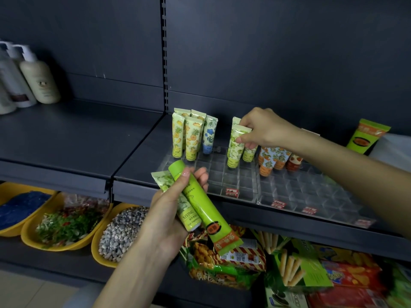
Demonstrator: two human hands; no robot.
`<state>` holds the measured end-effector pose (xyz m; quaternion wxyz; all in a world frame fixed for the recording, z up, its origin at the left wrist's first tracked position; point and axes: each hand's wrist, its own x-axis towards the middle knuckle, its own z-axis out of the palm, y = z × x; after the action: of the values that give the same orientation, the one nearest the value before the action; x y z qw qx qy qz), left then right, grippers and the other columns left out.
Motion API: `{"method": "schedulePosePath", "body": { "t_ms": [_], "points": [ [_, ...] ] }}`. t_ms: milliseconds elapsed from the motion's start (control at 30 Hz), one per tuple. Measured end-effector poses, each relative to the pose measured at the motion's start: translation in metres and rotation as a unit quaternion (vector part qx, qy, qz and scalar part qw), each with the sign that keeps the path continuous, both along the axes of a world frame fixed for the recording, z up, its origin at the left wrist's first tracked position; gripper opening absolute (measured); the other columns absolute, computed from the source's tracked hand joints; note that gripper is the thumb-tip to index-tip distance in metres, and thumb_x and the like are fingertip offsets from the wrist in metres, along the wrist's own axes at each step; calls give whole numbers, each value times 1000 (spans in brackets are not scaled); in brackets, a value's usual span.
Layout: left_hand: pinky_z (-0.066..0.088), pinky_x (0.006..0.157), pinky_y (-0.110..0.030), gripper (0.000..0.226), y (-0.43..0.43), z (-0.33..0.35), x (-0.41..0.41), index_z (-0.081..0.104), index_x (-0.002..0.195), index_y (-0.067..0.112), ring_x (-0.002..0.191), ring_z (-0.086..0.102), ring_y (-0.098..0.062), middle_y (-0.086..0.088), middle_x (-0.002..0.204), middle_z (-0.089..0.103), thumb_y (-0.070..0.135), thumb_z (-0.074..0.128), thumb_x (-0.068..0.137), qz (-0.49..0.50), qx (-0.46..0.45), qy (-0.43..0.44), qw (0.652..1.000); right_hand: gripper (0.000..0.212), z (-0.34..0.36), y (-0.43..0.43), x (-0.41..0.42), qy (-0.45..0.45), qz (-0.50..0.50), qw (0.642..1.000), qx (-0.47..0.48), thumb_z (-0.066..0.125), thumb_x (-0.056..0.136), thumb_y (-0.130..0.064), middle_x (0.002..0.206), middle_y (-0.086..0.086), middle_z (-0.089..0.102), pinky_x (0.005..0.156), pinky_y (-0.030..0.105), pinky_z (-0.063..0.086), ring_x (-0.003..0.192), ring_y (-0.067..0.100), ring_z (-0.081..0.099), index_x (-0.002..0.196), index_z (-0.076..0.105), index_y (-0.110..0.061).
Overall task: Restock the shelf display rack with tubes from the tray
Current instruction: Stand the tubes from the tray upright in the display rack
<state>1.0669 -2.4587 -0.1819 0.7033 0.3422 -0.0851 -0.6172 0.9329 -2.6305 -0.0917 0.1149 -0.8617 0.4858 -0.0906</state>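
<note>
A clear acrylic display rack (295, 192) with many square slots sits on the dark shelf. Yellow pineapple tubes (191, 138) and a blue flower tube (209, 136) stand upright at its back left. My right hand (264, 127) pinches the top of a green leaf-print tube (235, 145) that stands in a slot. Orange-print tubes (269, 160) stand just to its right. My left hand (171, 214) grips two tubes below the shelf front: a bright green tube (200, 203) and a pale leaf-print tube (175, 196).
Another bright green tube (364, 135) leans at the shelf's back right by a white object. Lotion bottles (33, 78) stand at the far left. Below are yellow bins (100, 252) of loose goods and snack packs (300, 267). A slotted upright (165, 52) divides the shelf bays.
</note>
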Motion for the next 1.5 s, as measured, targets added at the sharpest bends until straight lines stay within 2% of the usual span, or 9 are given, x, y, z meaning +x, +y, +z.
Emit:
{"method": "schedulePosePath", "body": {
  "t_ms": [67, 133, 200, 433, 800, 933, 1100, 1367, 1500],
  "points": [
    [51, 94, -33, 42, 0, 0, 0, 61, 123, 5, 108, 67, -21, -11, 110, 73, 21, 62, 84, 2, -1, 2, 1000, 20, 0, 0, 1, -3, 1, 1000, 4, 71, 85, -20, 78, 10, 72, 75, 32, 58, 63, 8, 69, 94, 61, -5],
    [53, 93, -33, 43, 0, -1, 0, 60, 123, 5, 106, 68, -20, -11, 110, 73, 21, 63, 83, 1, -1, 0, 1000, 32, 1, 0, 1, -12, -1, 1000, 5, 72, 84, -20, 80, 10, 72, 76, 32, 57, 65, 10, 70, 110, 60, -5],
    [55, 91, -33, 44, -1, -1, 0, 60, 123, 5, 104, 69, -19, -11, 110, 73, 22, 63, 83, 0, -3, 2, 1000, 38, 3, 0, 1, -19, -6, 1000, 10, 71, 85, -18, 82, 12, 72, 75, 32, 58, 66, 14, 71, 116, 58, -3],
    [55, 88, -30, 44, -1, 0, -2, 59, 126, 3, 104, 69, -20, -11, 110, 72, 21, 62, 86, -5, -6, 7, 1000, 36, 3, -1, 2, -25, -8, 1000, 11, 70, 85, -16, 84, 13, 72, 77, 35, 58, 69, 17, 72, 117, 57, -2],
    [55, 87, -30, 44, 0, 0, -3, 59, 126, 3, 98, 70, -17, -10, 109, 73, 21, 62, 86, -8, -6, 7, 1000, 31, 3, 0, 1, -33, -7, 999, 20, 71, 85, -15, 79, 11, 71, 73, 31, 59, 66, 15, 71, 110, 60, -2],
    [55, 89, -31, 44, 0, 0, -3, 59, 126, 4, 100, 70, -18, -11, 110, 73, 21, 63, 85, -11, -8, 9, 1000, 22, 3, 0, 1, -30, -7, 999, 17, 71, 85, -15, 80, 13, 72, 76, 36, 59, 68, 17, 72, 100, 61, -2],
    [55, 87, -31, 45, 0, 0, -3, 59, 126, 2, 97, 70, -17, -12, 109, 73, 20, 62, 85, -6, -10, 13, 1000, 18, 3, 1, 1, -27, -10, 1000, 8, 71, 84, -15, 82, 13, 72, 76, 35, 58, 66, 15, 71, 95, 61, -6],
    [56, 87, -30, 46, 0, 0, -3, 59, 126, 3, 97, 71, -16, -10, 110, 73, 21, 63, 83, -12, -10, 15, 1000, 36, 3, 0, 2, -27, -14, 999, 16, 72, 84, -18, 82, 11, 73, 79, 34, 58, 66, 12, 71, 115, 59, -4],
    [56, 88, -30, 44, -2, 2, -5, 60, 123, 4, 98, 70, -17, -11, 110, 73, 21, 63, 83, -12, -11, 22, 1000, 32, 7, 1, 1, -35, -14, 999, 20, 73, 83, -17, 81, 11, 72, 75, 32, 59, 64, 13, 71, 110, 61, -4]
  ]
}}
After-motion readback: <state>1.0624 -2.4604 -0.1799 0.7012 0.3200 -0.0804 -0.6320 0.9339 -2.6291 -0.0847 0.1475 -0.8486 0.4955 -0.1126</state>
